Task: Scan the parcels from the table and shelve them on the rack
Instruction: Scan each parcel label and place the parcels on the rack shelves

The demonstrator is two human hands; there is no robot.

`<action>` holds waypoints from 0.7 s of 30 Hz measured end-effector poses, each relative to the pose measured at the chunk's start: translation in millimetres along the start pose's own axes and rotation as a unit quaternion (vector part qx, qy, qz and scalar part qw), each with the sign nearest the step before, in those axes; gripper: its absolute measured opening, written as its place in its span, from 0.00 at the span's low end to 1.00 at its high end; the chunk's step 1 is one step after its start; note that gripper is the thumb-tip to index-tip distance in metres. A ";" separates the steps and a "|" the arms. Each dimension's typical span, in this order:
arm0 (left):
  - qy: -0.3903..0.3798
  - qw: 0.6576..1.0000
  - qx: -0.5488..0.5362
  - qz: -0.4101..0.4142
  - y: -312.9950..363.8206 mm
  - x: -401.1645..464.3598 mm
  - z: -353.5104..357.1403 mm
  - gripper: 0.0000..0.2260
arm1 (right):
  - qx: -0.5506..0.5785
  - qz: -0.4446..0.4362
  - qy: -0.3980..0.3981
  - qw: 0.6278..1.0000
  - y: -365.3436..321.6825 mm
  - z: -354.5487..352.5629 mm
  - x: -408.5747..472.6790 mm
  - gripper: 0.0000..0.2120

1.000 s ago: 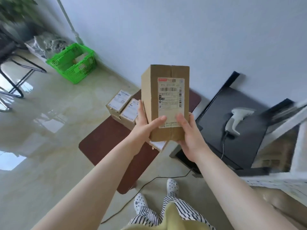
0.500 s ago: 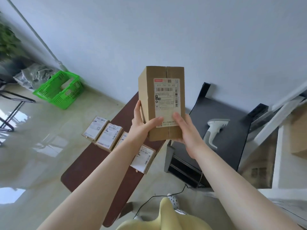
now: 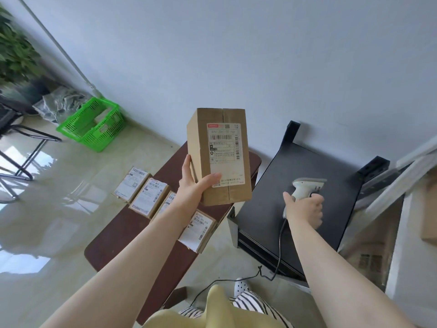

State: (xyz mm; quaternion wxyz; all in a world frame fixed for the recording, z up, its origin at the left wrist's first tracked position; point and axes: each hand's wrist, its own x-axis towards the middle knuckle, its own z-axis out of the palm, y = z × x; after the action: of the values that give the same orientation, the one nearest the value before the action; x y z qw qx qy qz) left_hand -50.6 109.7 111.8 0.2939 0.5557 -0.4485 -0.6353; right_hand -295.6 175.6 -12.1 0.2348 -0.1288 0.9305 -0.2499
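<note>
My left hand (image 3: pixel 194 187) holds a tall cardboard parcel (image 3: pixel 220 157) upright above the brown table (image 3: pixel 123 237), its white shipping label facing me. My right hand (image 3: pixel 303 207) is closed around the grip of the white barcode scanner (image 3: pixel 305 187), which rests on the black stand (image 3: pixel 295 221) to the right. Several flat labelled parcels (image 3: pixel 149 197) lie in a row on the table below the held one. At the far right edge stands the white rack (image 3: pixel 399 228), with a cardboard box (image 3: pixel 429 209) on it.
The scanner's black cable (image 3: pixel 279 252) trails down to the floor by my feet. A green plastic basket (image 3: pixel 92 124) sits on the glossy floor by the wall at left, with a black chair frame (image 3: pixel 21 157) and a plant farther left.
My right hand has let go of the parcel and moved right onto the scanner's grip. The left hand now holds the parcel alone. The view has shifted a little.
</note>
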 end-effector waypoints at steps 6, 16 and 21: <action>0.015 1.000 -0.007 -0.026 -6.2 -1.3 -9.4 0.58 | -0.013 -0.001 -0.046 0.999 9.7 3.9 13.8 0.33; 0.039 0.998 -0.030 -0.043 -17.9 -0.4 -20.5 0.50 | 0.234 0.006 -0.095 0.968 -9.7 -3.8 6.3 0.22; 0.025 0.999 -0.017 -0.037 -17.4 0.1 -27.1 0.50 | 0.361 -0.062 -0.248 0.897 -49.3 -35.0 -18.3 0.08</action>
State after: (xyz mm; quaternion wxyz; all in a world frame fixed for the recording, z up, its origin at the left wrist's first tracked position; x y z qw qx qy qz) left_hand -22.2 110.5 96.7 0.2906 0.5824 -0.4091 -0.6395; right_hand -291.4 154.8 47.4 0.4721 -0.1506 0.6783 -0.5426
